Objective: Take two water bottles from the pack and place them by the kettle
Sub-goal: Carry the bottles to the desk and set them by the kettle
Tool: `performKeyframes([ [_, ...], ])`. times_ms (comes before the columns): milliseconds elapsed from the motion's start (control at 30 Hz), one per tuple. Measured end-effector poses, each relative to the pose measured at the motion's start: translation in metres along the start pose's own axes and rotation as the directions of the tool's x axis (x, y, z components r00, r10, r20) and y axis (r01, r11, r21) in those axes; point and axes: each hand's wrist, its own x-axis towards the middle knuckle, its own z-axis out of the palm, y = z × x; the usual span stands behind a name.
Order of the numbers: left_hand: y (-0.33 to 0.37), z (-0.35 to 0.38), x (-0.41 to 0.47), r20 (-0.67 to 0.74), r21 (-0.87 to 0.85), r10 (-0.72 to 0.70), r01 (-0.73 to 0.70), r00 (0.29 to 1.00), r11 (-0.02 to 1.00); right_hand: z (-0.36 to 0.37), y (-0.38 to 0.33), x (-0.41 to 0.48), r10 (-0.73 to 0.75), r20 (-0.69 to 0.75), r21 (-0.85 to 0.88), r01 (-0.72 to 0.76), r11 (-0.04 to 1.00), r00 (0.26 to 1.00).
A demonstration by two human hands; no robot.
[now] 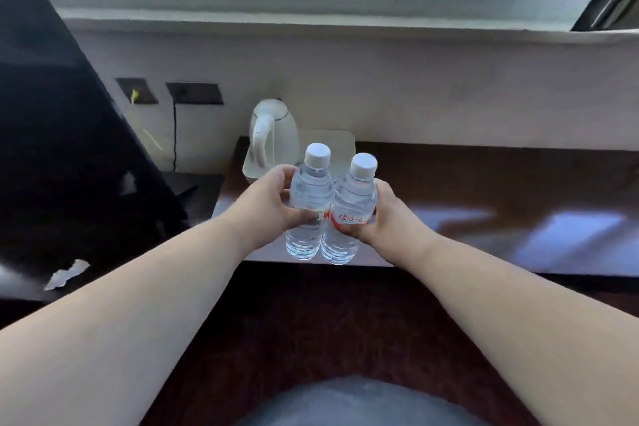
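Both arms reached forward over the dark wooden counter (449, 183), each hand carrying one clear water bottle with a white cap. The left hand (268, 201) had its grip clamped around the middle of the left bottle (308, 204), thumb across the near side and fingers wrapped behind. The right hand (387, 214) had its grip clamped on the right bottle (352, 214), closing over the red-and-white label band. The two bottles were upright, tilted slightly away from the person, and pressed side by side so that they touched along their bodies. Their bases sat at or just above the counter's near edge; whether they rested on the surface could not be told.

Just beyond the bottles stood a white kettle (273, 133), handle facing the person, on the left part of a pale tray (340, 143). The tray lay at the back left of the counter against the wall. The left bottle's cap overlapped the kettle's lower right side in view, though the two were apart in depth.

On the wall left of the kettle were two dark socket plates (193, 92), with a black cord (174, 135) hanging from the right one. A window ran along the top.
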Motion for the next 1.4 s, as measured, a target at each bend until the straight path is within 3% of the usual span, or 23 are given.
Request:
performKeyframes([
  [167,-0.043,-0.004,0.063,-0.01,0.027,-0.065,0.065,0.998,0.998,0.012,0.016,0.071,0.076,0.006,-0.14,-0.074,0.987,0.997],
  [500,-0.099,0.02,0.157,0.007,0.057,-0.179,0.178,0.984,0.982,0.026,0.078,0.17,0.157,0.06,-0.14,-0.147,0.979,0.986],
  [733,-0.12,0.031,0.184,0.001,0.016,-0.22,0.22,0.976,0.975,0.035,0.121,0.191,0.247,0.019,-0.07,-0.245,0.967,0.969],
  [900,-0.113,0.023,0.182,0.009,0.146,-0.262,0.258,0.965,0.955,0.039,0.124,0.193,0.204,0.04,-0.121,-0.198,0.973,0.978],
  [1133,-0.115,0.023,0.172,-0.011,0.163,-0.237,0.235,0.972,0.958,0.043,0.127,0.193,0.156,0.049,-0.087,-0.152,0.985,0.987],
  [1333,-0.123,0.022,0.173,0.023,0.156,-0.166,0.16,0.986,0.975,0.042,0.123,0.18,0.244,0.097,0.008,-0.246,0.969,0.965],
  [1400,-0.124,0.019,0.174,0.055,0.15,-0.131,0.121,0.99,0.981,0.036,0.114,0.169,0.238,0.028,-0.025,-0.237,0.971,0.971],
])
